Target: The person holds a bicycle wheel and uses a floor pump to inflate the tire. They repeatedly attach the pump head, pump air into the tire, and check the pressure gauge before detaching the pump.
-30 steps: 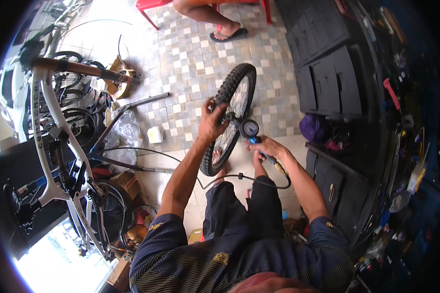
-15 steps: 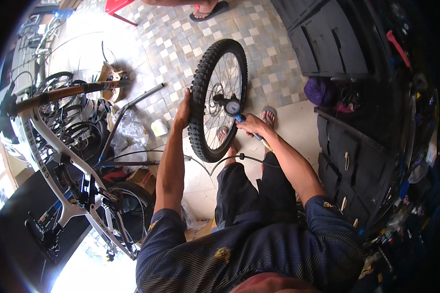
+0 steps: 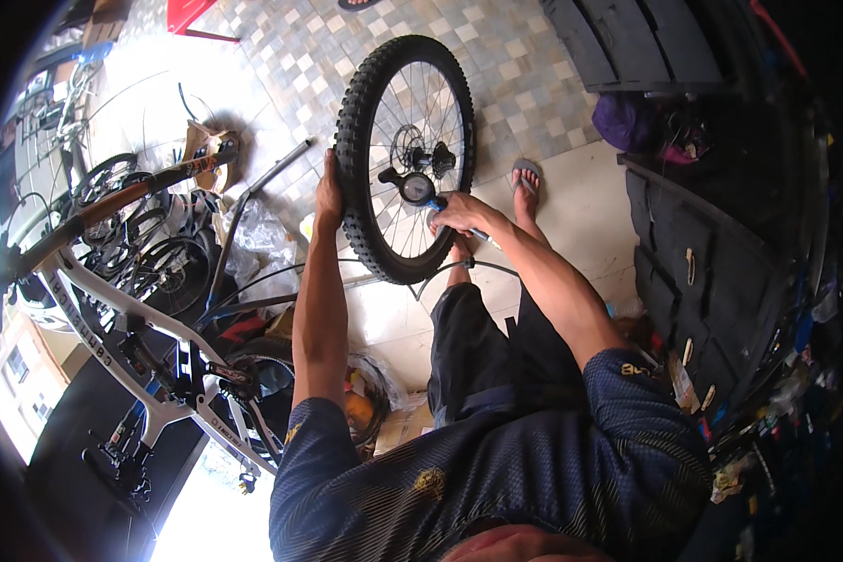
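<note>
A bicycle wheel (image 3: 420,155) with a knobby black tyre stands upright before me, its brake disc and rear sprockets showing between the spokes. My left hand (image 3: 329,194) holds the tyre's left side against the tread, its fingertips partly hidden. In my right hand (image 3: 464,214) is a tyre inflator (image 3: 415,189) with a round gauge and blue body, held at the lower right part of the wheel, in front of the spokes. From the inflator a dark air hose (image 3: 478,263) loops below the wheel. Where its nozzle meets the valve I cannot make out.
A white bicycle frame (image 3: 112,314) stands close on my left, with plastic bags (image 3: 258,234) and bike parts beyond it. Black drawer cabinets (image 3: 693,272) line the right side, a purple bundle (image 3: 625,122) on them. A red stool (image 3: 189,14) is at the far left.
The wheel has turned so its sprockets show, and sits higher and further left in view. Both hands have gone along with it. The other person's foot has mostly left the picture.
</note>
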Available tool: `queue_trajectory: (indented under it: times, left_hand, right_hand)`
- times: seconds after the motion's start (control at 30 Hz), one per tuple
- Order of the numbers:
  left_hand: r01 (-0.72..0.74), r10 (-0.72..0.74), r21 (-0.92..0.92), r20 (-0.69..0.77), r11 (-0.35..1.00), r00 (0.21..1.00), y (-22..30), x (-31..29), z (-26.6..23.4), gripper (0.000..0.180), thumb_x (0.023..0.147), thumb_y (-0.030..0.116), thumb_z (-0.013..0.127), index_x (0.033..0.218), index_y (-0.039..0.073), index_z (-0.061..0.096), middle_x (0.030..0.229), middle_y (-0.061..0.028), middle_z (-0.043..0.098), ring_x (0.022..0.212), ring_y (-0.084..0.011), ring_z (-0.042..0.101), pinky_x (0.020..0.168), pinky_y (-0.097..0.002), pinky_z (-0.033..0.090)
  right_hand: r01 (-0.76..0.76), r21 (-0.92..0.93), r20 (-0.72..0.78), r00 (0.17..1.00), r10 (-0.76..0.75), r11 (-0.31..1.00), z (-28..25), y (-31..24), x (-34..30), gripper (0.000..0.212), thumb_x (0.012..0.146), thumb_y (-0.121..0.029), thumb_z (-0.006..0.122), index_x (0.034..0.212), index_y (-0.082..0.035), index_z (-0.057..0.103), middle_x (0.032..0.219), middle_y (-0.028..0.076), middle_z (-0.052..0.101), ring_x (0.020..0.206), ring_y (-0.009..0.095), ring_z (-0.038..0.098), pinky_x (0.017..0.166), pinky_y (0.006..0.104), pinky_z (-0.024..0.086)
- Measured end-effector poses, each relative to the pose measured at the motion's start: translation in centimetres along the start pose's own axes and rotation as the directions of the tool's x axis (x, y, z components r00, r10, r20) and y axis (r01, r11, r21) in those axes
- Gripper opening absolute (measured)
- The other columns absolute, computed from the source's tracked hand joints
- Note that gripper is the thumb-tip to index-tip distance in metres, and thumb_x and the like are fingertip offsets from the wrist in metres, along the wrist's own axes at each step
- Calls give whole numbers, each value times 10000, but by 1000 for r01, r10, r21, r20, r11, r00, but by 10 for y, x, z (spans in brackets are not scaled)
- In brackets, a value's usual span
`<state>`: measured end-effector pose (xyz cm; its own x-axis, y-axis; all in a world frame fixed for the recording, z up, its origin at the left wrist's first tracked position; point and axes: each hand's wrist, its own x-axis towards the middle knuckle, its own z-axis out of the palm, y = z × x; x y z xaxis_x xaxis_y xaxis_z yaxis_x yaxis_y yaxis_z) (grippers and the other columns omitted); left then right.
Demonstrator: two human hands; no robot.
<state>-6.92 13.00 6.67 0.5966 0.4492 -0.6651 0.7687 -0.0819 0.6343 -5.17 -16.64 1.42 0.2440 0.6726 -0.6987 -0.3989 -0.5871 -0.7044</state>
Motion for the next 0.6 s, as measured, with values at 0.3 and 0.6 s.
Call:
queue_trajectory:
  times: [0.3,0.6]
  left_hand:
    - [34,-27,-150,50,988,998,3,-2,9,908,989,742,381,1386,-52,570,1224,-199,668,1063,-241,639,978,-338,473]
    - [-169,258,463,-135,870,957,4,-35,9,884,883,712,626,1254,-89,583,1074,-275,680,978,-372,647,900,-448,497]
  right_hand:
    - [-30,71,98,995,23,997,2,4,9,305,768,-234,702,965,-9,641,533,103,573,404,219,561,412,377,443]
    - [103,275,-176,983,-55,956,4,40,4,214,773,-236,740,843,-42,682,600,78,618,439,176,568,429,342,435]
